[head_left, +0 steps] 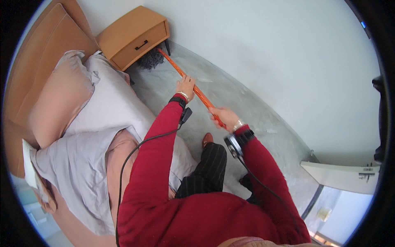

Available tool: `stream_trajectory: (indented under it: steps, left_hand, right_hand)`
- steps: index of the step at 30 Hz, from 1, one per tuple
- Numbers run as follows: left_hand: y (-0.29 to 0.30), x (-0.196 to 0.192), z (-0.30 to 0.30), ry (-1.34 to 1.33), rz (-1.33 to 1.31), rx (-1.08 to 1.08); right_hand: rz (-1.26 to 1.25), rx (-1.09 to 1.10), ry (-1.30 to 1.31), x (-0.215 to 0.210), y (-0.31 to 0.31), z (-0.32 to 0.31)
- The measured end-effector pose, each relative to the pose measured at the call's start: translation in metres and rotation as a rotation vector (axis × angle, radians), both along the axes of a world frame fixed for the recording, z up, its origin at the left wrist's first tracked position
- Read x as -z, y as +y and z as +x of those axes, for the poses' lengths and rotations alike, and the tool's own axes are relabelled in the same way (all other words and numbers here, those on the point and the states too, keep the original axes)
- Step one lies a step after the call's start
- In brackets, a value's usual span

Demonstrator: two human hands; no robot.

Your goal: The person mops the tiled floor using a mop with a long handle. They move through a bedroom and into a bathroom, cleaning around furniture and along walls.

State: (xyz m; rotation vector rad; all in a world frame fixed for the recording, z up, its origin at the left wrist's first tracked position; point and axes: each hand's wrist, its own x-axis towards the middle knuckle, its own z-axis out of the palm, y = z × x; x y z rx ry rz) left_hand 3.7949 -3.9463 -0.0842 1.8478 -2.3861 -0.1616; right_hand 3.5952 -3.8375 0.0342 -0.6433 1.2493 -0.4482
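An orange-handled mop (202, 97) slants across the view, its dark grey shaggy head (151, 60) partly hidden beneath a wooden nightstand (133, 35). My left hand (187, 86) is closed around the middle of the handle. Lower down, near the handle's end, my right hand (225, 117) is wrapped round it too. The mop head touches the grey floor (242, 96) by the nightstand's dark legs.
On the left stands a bed with a tan headboard (31, 78), a peach pillow (61, 103) and grey bedding (78, 160). A white wall (263, 45) runs along the right. At the lower right is a door (341, 176). Black cables trail from both wrists.
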Motion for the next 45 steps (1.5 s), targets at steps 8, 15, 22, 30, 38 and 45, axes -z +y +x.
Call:
stream_trajectory:
  steps: [8, 15, 22, 30, 38, 45]
  left_hand:
    - [0.047, -0.015, 0.037, -0.023, -0.004, 0.2]
    - [0.141, -0.032, -0.058, 0.224, -0.068, 0.33]
    - [0.191, -0.043, -0.144, 0.636, -0.058, 0.549]
    - [0.136, 0.003, -0.05, 0.193, -0.037, 0.393]
    - [0.116, -0.014, 0.043, 0.052, 0.124, 0.242]
    - [0.155, -0.028, -0.062, 0.206, 0.113, 0.371]
  right_hand:
    - [-0.327, -0.329, 0.322, 0.019, 0.049, 0.039]
    - [-0.498, -0.542, 0.273, -0.026, 0.115, -0.094]
    - [-0.33, -0.612, 0.624, -0.155, 0.181, -0.193]
    - [-0.646, -0.576, 0.794, -0.082, 0.156, -0.095]
    - [-0.804, -0.654, 0.678, -0.069, 0.173, -0.046]
    - [-0.692, -0.594, 0.654, -0.168, 0.214, -0.199]
